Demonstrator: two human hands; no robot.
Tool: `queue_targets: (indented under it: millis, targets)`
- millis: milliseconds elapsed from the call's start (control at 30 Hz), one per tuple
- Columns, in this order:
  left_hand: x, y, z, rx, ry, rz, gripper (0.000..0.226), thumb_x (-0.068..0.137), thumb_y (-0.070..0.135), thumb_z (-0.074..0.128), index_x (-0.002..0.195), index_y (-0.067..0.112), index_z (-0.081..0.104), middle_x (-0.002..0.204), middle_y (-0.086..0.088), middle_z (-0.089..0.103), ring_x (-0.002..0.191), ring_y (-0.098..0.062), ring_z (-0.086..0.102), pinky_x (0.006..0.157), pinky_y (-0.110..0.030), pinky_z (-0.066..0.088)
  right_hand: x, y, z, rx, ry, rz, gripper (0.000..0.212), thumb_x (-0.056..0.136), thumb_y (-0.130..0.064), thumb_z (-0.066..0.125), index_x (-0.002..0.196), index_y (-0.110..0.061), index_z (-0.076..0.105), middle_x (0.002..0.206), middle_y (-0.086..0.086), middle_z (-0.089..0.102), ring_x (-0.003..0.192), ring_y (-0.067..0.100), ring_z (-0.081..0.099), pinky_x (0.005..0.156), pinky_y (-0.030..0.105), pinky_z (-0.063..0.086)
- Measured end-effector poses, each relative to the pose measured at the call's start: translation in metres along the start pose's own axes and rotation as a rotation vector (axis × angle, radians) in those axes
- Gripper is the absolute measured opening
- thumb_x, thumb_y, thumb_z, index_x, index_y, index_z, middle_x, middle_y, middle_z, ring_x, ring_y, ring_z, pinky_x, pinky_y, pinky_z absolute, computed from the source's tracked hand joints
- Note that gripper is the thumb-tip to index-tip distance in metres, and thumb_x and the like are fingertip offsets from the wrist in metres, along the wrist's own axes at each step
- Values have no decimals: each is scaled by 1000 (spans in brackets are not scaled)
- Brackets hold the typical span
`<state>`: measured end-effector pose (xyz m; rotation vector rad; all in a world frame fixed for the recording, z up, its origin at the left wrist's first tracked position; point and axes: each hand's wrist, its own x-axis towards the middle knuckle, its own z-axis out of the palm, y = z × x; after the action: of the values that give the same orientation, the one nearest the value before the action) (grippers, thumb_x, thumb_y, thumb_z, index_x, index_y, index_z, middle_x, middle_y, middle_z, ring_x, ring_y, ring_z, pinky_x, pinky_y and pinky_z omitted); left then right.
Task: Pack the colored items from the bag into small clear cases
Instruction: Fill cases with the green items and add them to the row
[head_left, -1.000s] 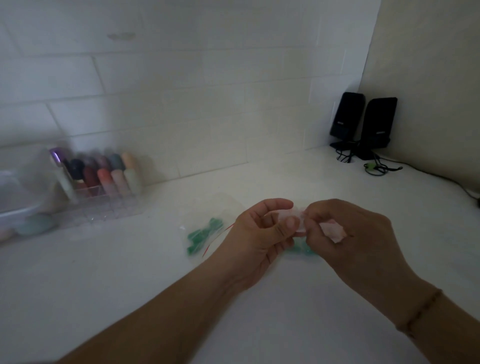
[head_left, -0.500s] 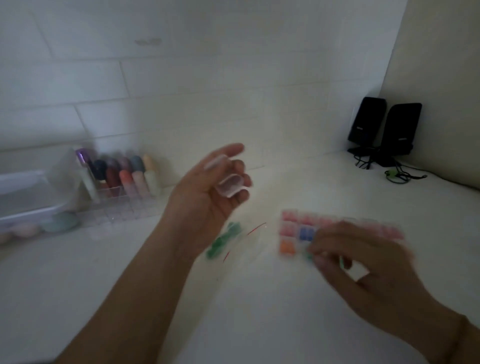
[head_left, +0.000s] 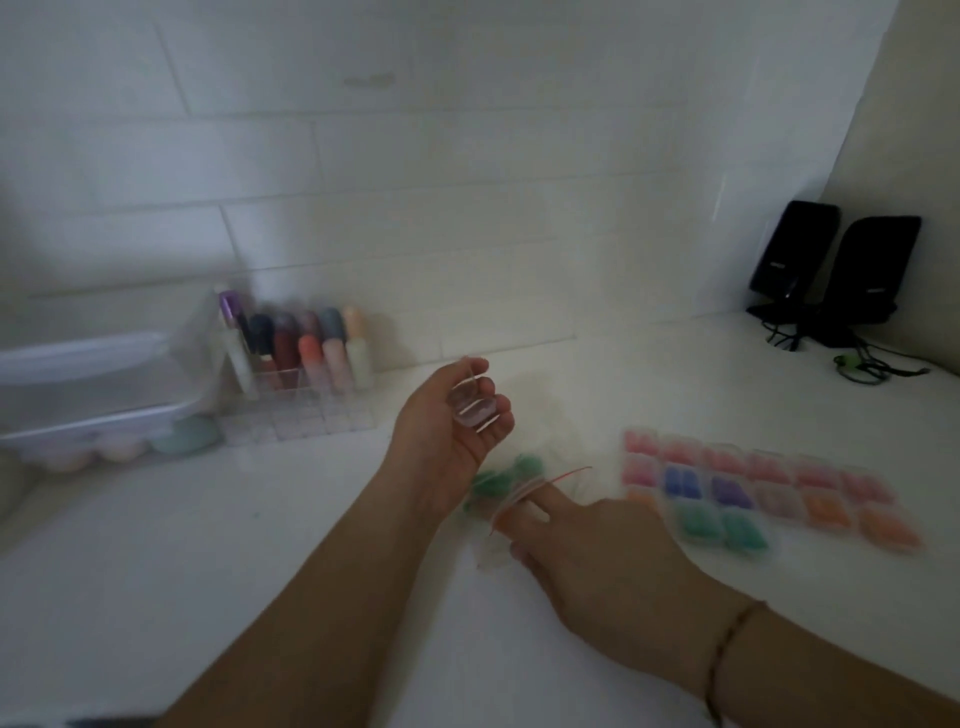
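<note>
wall (head_left: 415, 156): white tile | counter (head_left: 156, 545): white | light: dim | speakers (head_left: 836, 270): corner
</note>
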<state>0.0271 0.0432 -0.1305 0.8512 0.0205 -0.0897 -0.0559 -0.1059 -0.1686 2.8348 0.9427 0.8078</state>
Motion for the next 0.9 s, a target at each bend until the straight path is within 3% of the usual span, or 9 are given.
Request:
queue_targets:
  millis: [33, 133, 267, 433, 500, 600, 767, 900]
  targets:
    - [1, 0, -1, 2, 4, -5, 10, 93, 16, 53, 89, 9, 58, 72, -7, 52, 59, -19, 53, 55, -27, 50, 2, 0, 0, -19, 4, -9, 39, 85, -37, 40, 117, -40, 62, 109, -7, 69, 36, 15, 50, 43, 23, 1]
    - [2, 1, -2, 18, 3, -10, 10, 94, 18, 52, 91, 9, 57, 73, -7, 53, 59, -19, 53, 56, -27, 48, 5, 1, 0, -27, 28, -22, 38, 82, -37, 43, 112, -42, 66, 99, -8, 70, 36, 14, 50, 43, 23, 12]
    - [2, 0, -2, 30, -5, -13, 11, 94, 18, 53, 91, 9, 58, 73, -7, 53, 57, -19, 56, 55, -28, 47, 2, 3, 4, 102, 8, 46, 18, 89, -39, 43, 99, -35, 58, 101, -13, 64, 39, 17, 51, 38, 25, 24]
    - [3, -2, -3, 12, -6, -36, 13, 95, 19, 51, 92, 8, 58, 73, -8, 54, 56, -19, 57, 54, -28, 48, 1, 3, 12, 220, 37, 110, 19, 90, -44, 41, 92, -33, 56, 91, -14, 64, 47, 16, 56, 39, 28, 39]
    - [4, -3, -4, 9, 1, -46, 13, 95, 19, 51, 92, 8, 58, 73, -8, 54, 55, -20, 57, 53, -27, 48, 4, 1, 12, 220, 68, 145, 15, 86, -44, 44, 93, -34, 53, 86, -14, 63, 44, 13, 53, 35, 24, 31]
    - [5, -4, -4, 13, 5, -50, 13, 95, 18, 51, 91, 8, 58, 73, -8, 54, 55, -20, 57, 53, -27, 48, 6, -4, 10, 155, 79, 189, 18, 82, -44, 46, 87, -34, 61, 84, -14, 63, 40, 10, 51, 46, 16, 1]
    - [4, -6, -2, 29, -4, -55, 14, 96, 19, 49, 92, 8, 57, 72, -8, 54, 56, -20, 57, 54, -27, 48, 5, -4, 14, 202, 63, 254, 19, 82, -46, 46, 80, -35, 61, 84, -16, 62, 46, 7, 54, 51, 12, 0]
    - [2, -8, -2, 3, -4, -88, 16, 96, 21, 48, 92, 8, 57, 70, -7, 55, 56, -20, 57, 54, -27, 48, 7, -6, 8, 223, 102, 213, 23, 83, -43, 44, 93, -40, 65, 91, -17, 66, 44, 5, 52, 53, 11, -3]
